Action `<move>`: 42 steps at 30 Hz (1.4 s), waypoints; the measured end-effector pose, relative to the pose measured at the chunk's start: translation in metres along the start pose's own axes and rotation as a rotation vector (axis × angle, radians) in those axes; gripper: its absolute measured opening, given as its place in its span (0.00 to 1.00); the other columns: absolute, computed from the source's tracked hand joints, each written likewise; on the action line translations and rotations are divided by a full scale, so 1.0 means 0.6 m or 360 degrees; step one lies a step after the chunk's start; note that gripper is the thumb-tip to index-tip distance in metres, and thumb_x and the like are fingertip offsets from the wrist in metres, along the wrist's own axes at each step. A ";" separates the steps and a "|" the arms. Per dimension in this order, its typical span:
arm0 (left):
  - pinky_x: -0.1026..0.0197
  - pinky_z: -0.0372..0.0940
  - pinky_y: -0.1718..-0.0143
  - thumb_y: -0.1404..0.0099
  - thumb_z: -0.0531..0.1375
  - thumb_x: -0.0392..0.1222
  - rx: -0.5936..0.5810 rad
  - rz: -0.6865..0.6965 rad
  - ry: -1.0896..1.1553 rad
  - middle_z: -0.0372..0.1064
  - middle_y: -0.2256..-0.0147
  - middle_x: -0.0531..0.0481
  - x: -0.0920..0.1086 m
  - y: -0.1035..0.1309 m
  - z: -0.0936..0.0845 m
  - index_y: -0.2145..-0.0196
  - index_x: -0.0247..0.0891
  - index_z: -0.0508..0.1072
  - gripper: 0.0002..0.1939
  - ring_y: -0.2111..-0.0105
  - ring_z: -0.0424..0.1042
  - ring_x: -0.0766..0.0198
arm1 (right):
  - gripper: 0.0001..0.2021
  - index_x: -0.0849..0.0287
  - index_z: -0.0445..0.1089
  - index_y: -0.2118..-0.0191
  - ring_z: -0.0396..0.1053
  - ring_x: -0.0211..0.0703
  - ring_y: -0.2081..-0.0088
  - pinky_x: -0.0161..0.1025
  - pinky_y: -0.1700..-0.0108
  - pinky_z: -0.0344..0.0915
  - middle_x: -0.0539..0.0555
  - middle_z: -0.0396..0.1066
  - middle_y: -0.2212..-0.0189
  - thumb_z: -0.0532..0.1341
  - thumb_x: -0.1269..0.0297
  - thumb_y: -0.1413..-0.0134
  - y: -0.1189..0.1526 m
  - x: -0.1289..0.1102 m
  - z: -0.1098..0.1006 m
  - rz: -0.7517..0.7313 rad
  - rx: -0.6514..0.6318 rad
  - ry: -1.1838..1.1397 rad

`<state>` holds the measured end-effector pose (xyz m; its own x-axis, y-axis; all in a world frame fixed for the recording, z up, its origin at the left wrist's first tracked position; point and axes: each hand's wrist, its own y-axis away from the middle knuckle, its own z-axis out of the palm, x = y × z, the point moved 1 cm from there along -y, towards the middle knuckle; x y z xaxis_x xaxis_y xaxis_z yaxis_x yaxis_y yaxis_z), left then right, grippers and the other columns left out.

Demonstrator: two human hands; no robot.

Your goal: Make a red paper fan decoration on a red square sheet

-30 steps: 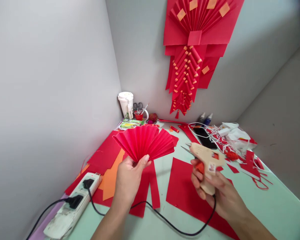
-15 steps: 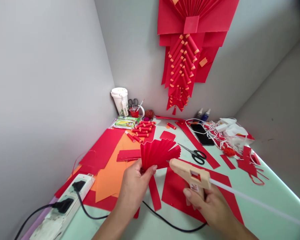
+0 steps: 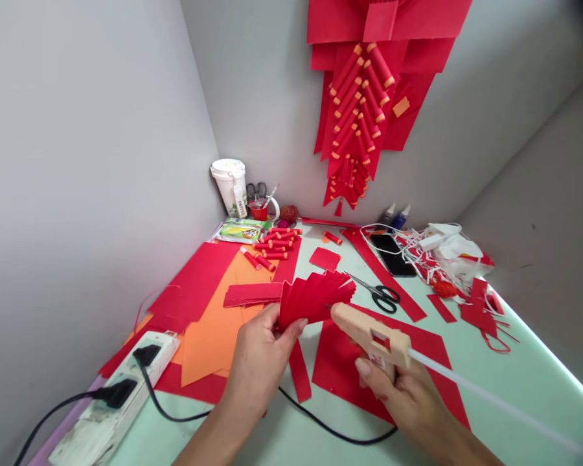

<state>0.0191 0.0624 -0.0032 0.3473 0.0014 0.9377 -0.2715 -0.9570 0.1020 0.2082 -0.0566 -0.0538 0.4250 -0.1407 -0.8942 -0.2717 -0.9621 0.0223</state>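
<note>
Between the thumb and fingers of my left hand (image 3: 265,346) is a pleated red paper fan (image 3: 311,298), pinched at its lower left and spread toward the right. My right hand (image 3: 398,388) wraps round the handle of a beige hot glue gun (image 3: 372,330), whose nozzle points left at the fan's lower right folds. Whether the tip touches the paper I cannot tell. A long translucent glue stick (image 3: 490,388) juts out of the gun's back. Red paper sheets and a narrow red strip (image 3: 300,372) lie beneath my hands.
Black-handled scissors (image 3: 383,299) lie beyond the glue gun. Rolled red paper tubes (image 3: 276,244) are piled at the back. A power strip (image 3: 116,395) with black plugs stands left, and a black cord (image 3: 335,432) crosses in front. A phone (image 3: 393,254) lies beside tangled white strings. A red firecracker decoration (image 3: 359,103) hangs on the wall.
The fan has tilted and its pleats look closer together, with its right edge slightly farther right. The glue gun stays close to its folds. The camera view has shifted a little downward.
</note>
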 end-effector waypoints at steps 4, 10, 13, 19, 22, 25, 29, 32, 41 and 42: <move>0.59 0.67 0.63 0.40 0.61 0.47 0.0004 0.0046 0.0004 0.80 0.65 0.52 -0.001 0.000 0.000 0.61 0.44 0.78 0.11 0.64 0.77 0.54 | 0.16 0.50 0.73 0.53 0.72 0.55 0.59 0.41 0.65 0.70 0.55 0.72 0.71 0.59 0.51 0.42 0.002 0.000 0.001 0.0019 -0.0011 0.0008; 0.59 0.66 0.65 0.43 0.63 0.49 0.0047 0.0042 -0.0041 0.80 0.68 0.53 0.002 0.002 -0.001 0.65 0.44 0.79 0.10 0.67 0.76 0.54 | 0.15 0.49 0.74 0.53 0.71 0.58 0.57 0.44 0.62 0.70 0.55 0.74 0.69 0.61 0.51 0.44 0.004 0.000 0.002 0.0094 -0.0029 0.0026; 0.60 0.66 0.65 0.43 0.63 0.49 0.0050 0.0057 -0.0041 0.80 0.69 0.53 0.005 0.003 -0.001 0.66 0.45 0.79 0.09 0.67 0.76 0.55 | 0.15 0.49 0.74 0.53 0.71 0.58 0.56 0.45 0.61 0.70 0.55 0.74 0.69 0.61 0.52 0.44 0.004 -0.004 0.002 0.0124 -0.0050 0.0033; 0.60 0.66 0.65 0.43 0.64 0.49 0.0064 0.0077 -0.0035 0.80 0.69 0.53 0.004 0.003 0.000 0.66 0.45 0.79 0.09 0.67 0.76 0.54 | 0.14 0.48 0.75 0.55 0.71 0.57 0.55 0.45 0.59 0.70 0.53 0.74 0.69 0.60 0.51 0.43 0.002 -0.010 0.003 0.0053 -0.0016 0.0040; 0.60 0.66 0.66 0.43 0.64 0.49 0.0056 0.0091 -0.0061 0.79 0.69 0.53 0.002 0.003 0.000 0.67 0.45 0.79 0.09 0.67 0.76 0.55 | 0.13 0.48 0.75 0.56 0.71 0.56 0.55 0.44 0.57 0.70 0.53 0.73 0.70 0.59 0.51 0.43 0.003 -0.007 0.003 0.0065 -0.0037 0.0082; 0.60 0.65 0.66 0.42 0.63 0.50 0.0050 0.0102 -0.0097 0.79 0.69 0.53 0.001 0.002 -0.001 0.66 0.45 0.79 0.09 0.68 0.76 0.55 | 0.13 0.48 0.75 0.57 0.70 0.56 0.54 0.44 0.56 0.70 0.54 0.73 0.71 0.59 0.50 0.42 0.004 -0.007 0.001 0.0068 -0.0072 0.0111; 0.60 0.65 0.66 0.42 0.63 0.49 0.0056 0.0112 -0.0123 0.79 0.69 0.53 0.001 0.003 -0.001 0.66 0.45 0.79 0.09 0.67 0.76 0.55 | 0.14 0.47 0.75 0.56 0.70 0.57 0.53 0.45 0.56 0.70 0.54 0.72 0.71 0.58 0.50 0.41 0.004 -0.011 0.000 0.0031 -0.0107 0.0127; 0.60 0.65 0.65 0.42 0.63 0.49 0.0057 0.0101 -0.0106 0.79 0.68 0.53 0.000 0.002 -0.001 0.66 0.45 0.79 0.09 0.66 0.76 0.55 | 0.15 0.46 0.74 0.53 0.70 0.58 0.53 0.45 0.58 0.70 0.54 0.73 0.69 0.58 0.50 0.41 0.005 -0.013 0.000 0.0015 -0.0096 0.0122; 0.60 0.65 0.66 0.42 0.64 0.50 0.0063 0.0108 -0.0111 0.79 0.69 0.54 -0.001 0.001 -0.001 0.66 0.45 0.79 0.09 0.67 0.76 0.55 | 0.16 0.43 0.72 0.49 0.70 0.58 0.53 0.46 0.58 0.70 0.54 0.74 0.65 0.58 0.51 0.40 0.004 -0.015 -0.001 -0.0024 -0.0107 0.0124; 0.60 0.65 0.66 0.42 0.64 0.50 0.0059 0.0103 -0.0112 0.79 0.69 0.54 -0.001 0.002 -0.001 0.66 0.45 0.79 0.09 0.67 0.76 0.56 | 0.17 0.43 0.71 0.47 0.70 0.58 0.53 0.46 0.57 0.70 0.54 0.74 0.64 0.58 0.51 0.40 0.003 -0.017 -0.002 -0.0029 -0.0102 0.0123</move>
<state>0.0179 0.0617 -0.0036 0.3927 -0.0799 0.9162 -0.2625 -0.9645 0.0284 0.2042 -0.0573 -0.0442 0.4953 -0.1381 -0.8577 -0.2085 -0.9773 0.0369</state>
